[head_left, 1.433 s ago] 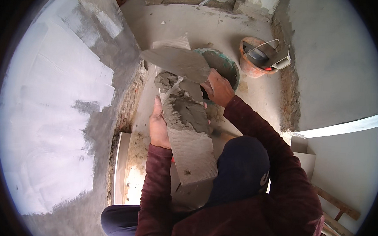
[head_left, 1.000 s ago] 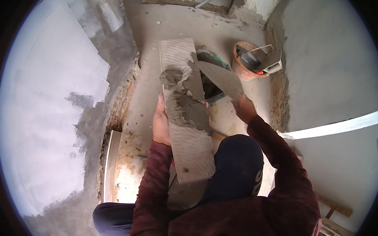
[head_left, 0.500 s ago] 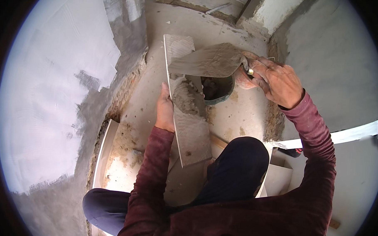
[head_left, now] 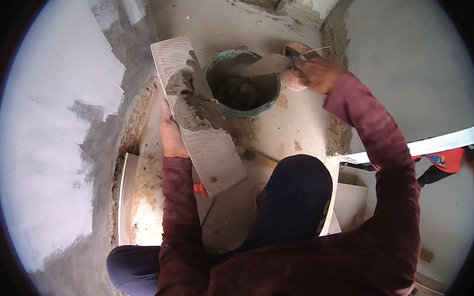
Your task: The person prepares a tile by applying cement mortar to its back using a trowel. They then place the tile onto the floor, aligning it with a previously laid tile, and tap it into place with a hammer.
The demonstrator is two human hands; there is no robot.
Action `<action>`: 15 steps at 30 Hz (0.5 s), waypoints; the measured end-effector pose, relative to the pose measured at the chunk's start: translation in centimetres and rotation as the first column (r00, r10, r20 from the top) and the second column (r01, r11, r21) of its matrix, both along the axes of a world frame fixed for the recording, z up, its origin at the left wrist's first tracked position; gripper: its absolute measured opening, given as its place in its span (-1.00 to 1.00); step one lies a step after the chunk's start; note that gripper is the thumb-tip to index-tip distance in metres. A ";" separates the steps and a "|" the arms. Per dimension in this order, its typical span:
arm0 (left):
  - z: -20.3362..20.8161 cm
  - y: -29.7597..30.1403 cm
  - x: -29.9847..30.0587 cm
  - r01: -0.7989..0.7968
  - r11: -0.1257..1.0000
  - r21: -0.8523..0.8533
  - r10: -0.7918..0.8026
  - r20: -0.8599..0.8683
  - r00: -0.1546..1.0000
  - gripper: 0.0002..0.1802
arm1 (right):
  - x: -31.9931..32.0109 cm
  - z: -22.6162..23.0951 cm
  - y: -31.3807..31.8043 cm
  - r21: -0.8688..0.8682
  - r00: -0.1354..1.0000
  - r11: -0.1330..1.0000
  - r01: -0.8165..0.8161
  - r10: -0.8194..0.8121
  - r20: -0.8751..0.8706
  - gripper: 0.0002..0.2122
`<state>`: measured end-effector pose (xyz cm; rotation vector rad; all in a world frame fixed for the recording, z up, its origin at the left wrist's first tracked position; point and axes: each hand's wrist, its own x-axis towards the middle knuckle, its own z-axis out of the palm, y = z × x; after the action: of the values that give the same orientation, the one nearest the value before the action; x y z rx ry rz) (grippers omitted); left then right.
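My left hand (head_left: 173, 138) grips the long edge of a narrow tile strip (head_left: 221, 160), its ridged back facing up and its length slanting. A thick heap of wet grey mortar (head_left: 196, 109) lies across the tile's middle. In my right hand (head_left: 322, 75), blurred by motion, is a trowel (head_left: 269, 65). Its blade reaches over the round green-rimmed bucket (head_left: 248, 113), where more grey mortar sits. The tile's right edge comes close to the bucket, and some fingertips of my left hand show at that edge.
A reddish round container (head_left: 297, 49) with a wire handle stands behind my right hand. A wooden handle (head_left: 261, 160) lies by my knee. Plastered walls rise on both sides. At the right, past a white ledge (head_left: 435, 142), another person's red garment (head_left: 448, 159) shows.
The trowel has come away from the tile and moved over the bucket. My left hand has shifted the tile left and tilted it more. Red clothing has appeared at the right.
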<state>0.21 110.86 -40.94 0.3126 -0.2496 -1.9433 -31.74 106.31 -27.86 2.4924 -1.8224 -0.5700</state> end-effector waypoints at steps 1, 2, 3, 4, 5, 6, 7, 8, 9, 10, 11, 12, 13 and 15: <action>-0.2 -0.1 -0.2 -0.011 1.000 0.002 0.011 0.005 1.000 -0.28 | 0.3 -1.9 -1.6 0.020 0.995 1.000 -0.014 0.016 -0.095 -0.67; -0.4 -0.3 -0.7 -0.016 1.000 0.004 0.016 0.001 1.000 -0.29 | 0.3 -3.3 -3.0 0.040 0.980 0.999 -0.021 0.028 -0.198 -0.69; -0.7 -0.4 -0.6 -0.034 0.999 0.008 0.034 0.017 0.999 -0.31 | 0.8 -4.7 -4.5 0.046 0.968 0.998 -0.051 0.060 -0.245 -0.72; -0.6 -0.3 -0.5 -0.061 0.998 -0.010 0.061 0.039 0.997 -0.32 | 1.4 -5.9 -5.8 0.053 0.952 0.995 -0.080 0.092 -0.292 -0.74; -0.3 -0.1 -0.4 -0.083 0.996 -0.028 0.084 0.055 0.995 -0.34 | 1.8 -7.0 -6.8 0.050 0.943 0.994 -0.100 0.110 -0.314 -0.74; -0.2 0.1 -0.3 -0.105 0.993 -0.048 0.109 0.070 0.992 -0.35 | 2.5 -8.3 -8.0 0.046 0.934 0.991 -0.124 0.132 -0.333 -0.75; -0.4 0.2 0.1 -0.090 0.993 -0.082 0.094 0.040 0.995 -0.36 | 3.1 -9.5 -8.9 0.028 0.935 0.990 -0.141 0.142 -0.324 -0.74; -0.7 0.3 0.6 -0.077 0.990 -0.117 0.078 0.007 0.997 -0.36 | 3.7 -10.3 -9.7 0.009 0.935 0.987 -0.158 0.153 -0.320 -0.73; -0.9 0.3 1.0 -0.065 0.986 -0.153 0.061 -0.028 0.998 -0.37 | 4.7 -10.7 -10.2 0.032 0.936 0.990 -0.136 0.139 -0.323 -0.76; -1.1 0.1 1.0 -0.102 0.989 -0.109 0.104 0.016 0.994 -0.38 | 5.6 -11.0 -10.6 0.055 0.937 0.992 -0.114 0.126 -0.326 -0.78; -1.5 0.1 1.0 -0.144 0.988 -0.061 0.147 0.065 0.987 -0.39 | 6.3 -11.5 -10.9 0.082 0.938 0.992 -0.095 0.117 -0.326 -0.80; -1.9 0.0 1.1 -0.187 0.982 -0.016 0.187 0.115 0.976 -0.40 | 6.6 -12.1 -11.1 0.103 0.948 0.991 -0.089 0.115 -0.296 -0.80; -2.4 -0.1 1.2 -0.177 0.984 -0.005 0.177 0.091 0.980 -0.40 | 6.9 -12.6 -11.1 0.123 0.957 0.989 -0.082 0.113 -0.267 -0.80; -3.3 -0.4 1.1 -0.150 0.988 0.016 0.150 0.039 0.988 -0.42 | 6.3 -14.5 -11.4 0.185 0.960 0.972 -0.145 0.183 -0.212 -0.79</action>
<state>1.27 110.48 -44.23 0.3702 -0.2261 -1.7933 -25.49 94.89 -42.37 2.5212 -1.5276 -0.9913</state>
